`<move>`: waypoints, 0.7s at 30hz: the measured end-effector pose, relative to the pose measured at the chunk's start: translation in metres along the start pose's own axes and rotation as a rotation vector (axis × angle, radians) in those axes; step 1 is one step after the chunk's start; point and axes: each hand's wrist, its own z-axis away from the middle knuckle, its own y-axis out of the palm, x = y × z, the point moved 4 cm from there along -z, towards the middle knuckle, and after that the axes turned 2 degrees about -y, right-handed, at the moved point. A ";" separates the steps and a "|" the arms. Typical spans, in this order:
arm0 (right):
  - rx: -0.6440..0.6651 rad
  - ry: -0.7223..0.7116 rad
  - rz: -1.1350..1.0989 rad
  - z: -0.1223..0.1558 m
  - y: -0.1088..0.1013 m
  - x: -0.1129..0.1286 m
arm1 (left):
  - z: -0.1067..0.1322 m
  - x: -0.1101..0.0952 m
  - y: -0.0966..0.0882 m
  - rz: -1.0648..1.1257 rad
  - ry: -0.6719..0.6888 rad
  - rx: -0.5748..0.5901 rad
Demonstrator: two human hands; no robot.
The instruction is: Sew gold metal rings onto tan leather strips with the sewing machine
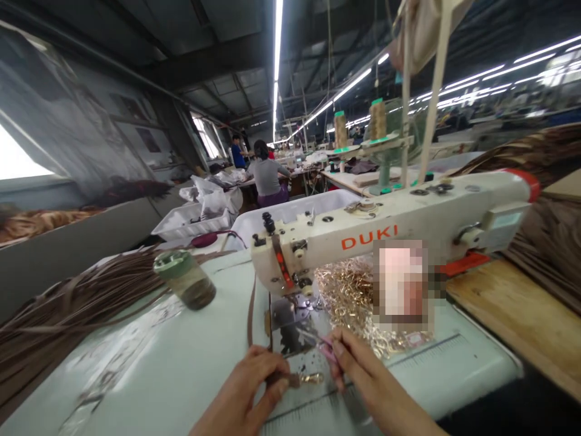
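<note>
My left grip [255, 383] pinches brown strap [294, 380], gold clasp [312, 378] at its end, near counter's [204, 342] front edge. My right grip [361, 366] holds pink-handled scissors [325, 347]. Clasp seems fitted; heaped hardware [347, 297] lies loose, apparently unfitted.

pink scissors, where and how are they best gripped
By their pink handles, probably from the near right, where the right hand holds them: the metal blades point forward and left, under the sewing machine, so this side should keep the grip off them.
</note>
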 end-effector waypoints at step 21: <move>0.088 -0.088 0.885 -0.040 0.013 0.003 | -0.029 0.024 0.015 0.042 0.026 0.079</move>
